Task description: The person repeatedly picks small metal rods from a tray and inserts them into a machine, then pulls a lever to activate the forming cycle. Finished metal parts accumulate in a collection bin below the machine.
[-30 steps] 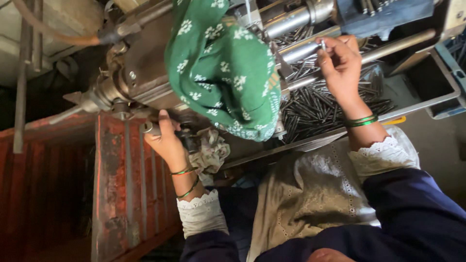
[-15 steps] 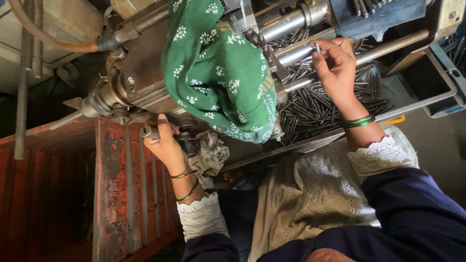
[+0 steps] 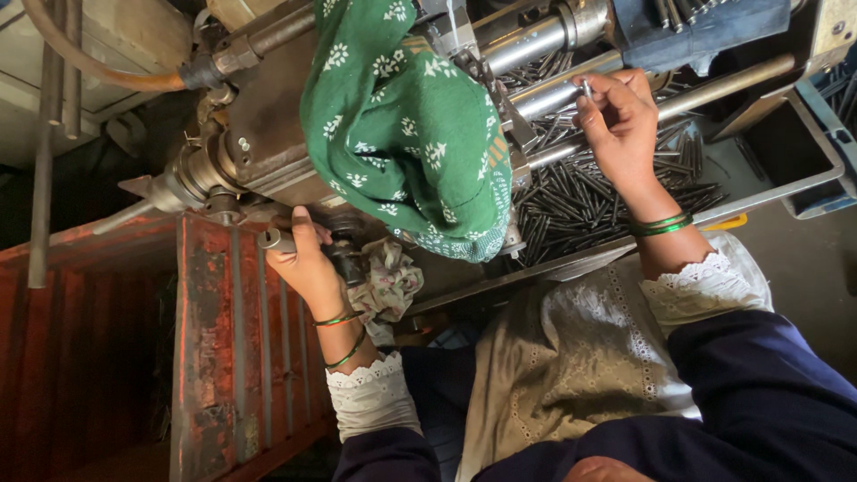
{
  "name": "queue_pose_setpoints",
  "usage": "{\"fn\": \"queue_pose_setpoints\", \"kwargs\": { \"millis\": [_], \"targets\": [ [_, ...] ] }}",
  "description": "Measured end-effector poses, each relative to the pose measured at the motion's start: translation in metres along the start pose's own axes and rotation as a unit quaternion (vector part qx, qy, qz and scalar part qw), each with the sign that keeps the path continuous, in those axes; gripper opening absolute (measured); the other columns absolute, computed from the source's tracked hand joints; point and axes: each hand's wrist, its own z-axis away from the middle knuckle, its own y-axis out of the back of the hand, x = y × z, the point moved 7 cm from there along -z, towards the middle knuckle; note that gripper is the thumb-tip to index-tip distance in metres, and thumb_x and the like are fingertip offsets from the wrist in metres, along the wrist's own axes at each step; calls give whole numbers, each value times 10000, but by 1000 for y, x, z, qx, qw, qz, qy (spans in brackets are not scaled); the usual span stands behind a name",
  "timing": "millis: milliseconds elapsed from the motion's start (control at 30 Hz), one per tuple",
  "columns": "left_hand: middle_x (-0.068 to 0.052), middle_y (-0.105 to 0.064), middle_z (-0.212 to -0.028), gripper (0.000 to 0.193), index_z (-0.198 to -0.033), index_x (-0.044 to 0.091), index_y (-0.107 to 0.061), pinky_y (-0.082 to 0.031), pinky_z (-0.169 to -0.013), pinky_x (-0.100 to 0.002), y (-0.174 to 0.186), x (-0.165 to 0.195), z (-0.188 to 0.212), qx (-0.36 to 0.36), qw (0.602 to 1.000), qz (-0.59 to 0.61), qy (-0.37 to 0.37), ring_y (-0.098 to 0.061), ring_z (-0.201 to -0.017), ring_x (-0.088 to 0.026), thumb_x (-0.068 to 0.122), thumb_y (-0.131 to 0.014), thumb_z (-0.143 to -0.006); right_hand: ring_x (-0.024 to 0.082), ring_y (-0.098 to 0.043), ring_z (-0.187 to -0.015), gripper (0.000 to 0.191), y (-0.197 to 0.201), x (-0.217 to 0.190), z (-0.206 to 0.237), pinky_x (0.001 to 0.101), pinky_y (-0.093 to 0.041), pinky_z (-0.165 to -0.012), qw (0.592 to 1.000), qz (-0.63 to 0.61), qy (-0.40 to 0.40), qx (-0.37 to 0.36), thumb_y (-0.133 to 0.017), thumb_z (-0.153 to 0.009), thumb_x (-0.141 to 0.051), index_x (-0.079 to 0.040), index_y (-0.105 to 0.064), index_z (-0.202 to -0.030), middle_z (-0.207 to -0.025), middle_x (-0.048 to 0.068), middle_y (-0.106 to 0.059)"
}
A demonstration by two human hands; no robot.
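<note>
Hands: your left hand (image 3: 303, 259) grips the machine's lever handle (image 3: 275, 239); your right hand (image 3: 620, 125) pinches a small metal pin (image 3: 586, 87) above the tray of dark pins (image 3: 580, 192), beside green patterned cloth (image 3: 402, 125).

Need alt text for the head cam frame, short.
Seen from above, a person works at a grimy metal machine: the left hand grips a lever handle at its front, and the right hand pinches a small metal pin against a steel shaft. A green patterned cloth drapes the machine, above a tray of dark pins.
</note>
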Motion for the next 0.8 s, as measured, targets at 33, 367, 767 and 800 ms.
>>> {"fn": "queue_pose_setpoints", "kwargs": {
  "millis": [33,367,767,800],
  "targets": [
    [-25,-537,-665,298,-793,61,-502,-426,-602,-273,0,0,0,0,1000,-1,-1,-515,-607,-116,100,-654,-1046,73,-524,-964,208,0,0,0,221,-585,-822,1000,-3,-2,0,-675,-1089,30,4,-712,-1292,-1125,14,-478],
    [-25,-535,-665,307,-790,63,-498,-423,-610,-273,-1,1,1,-3,1000,-7,-4,-511,-614,-111,102,-647,-1055,78,-541,-946,206,0,2,1,224,-567,-818,1000,-6,-6,-2,-671,-1096,16,1,-709,-1298,-1122,19,-482],
    [-27,-545,-662,311,-775,55,-512,-424,-603,-274,0,0,1,0,1000,-14,-8,-517,-615,-111,97,-647,-1052,75,-592,-893,189,-1,2,0,221,-546,-795,1000,-9,-8,-9,-670,-1097,2,-5,-710,-1282,-1121,21,-490],
    [-27,-544,-661,313,-772,53,-513,-423,-600,-275,0,0,1,0,1000,-15,-10,-517,-614,-111,95,-647,-1052,75,-589,-900,189,-1,1,0,223,-551,-800,1000,-9,-6,-8,-672,-1098,2,-4,-708,-1284,-1122,22,-490]
  ]
}}
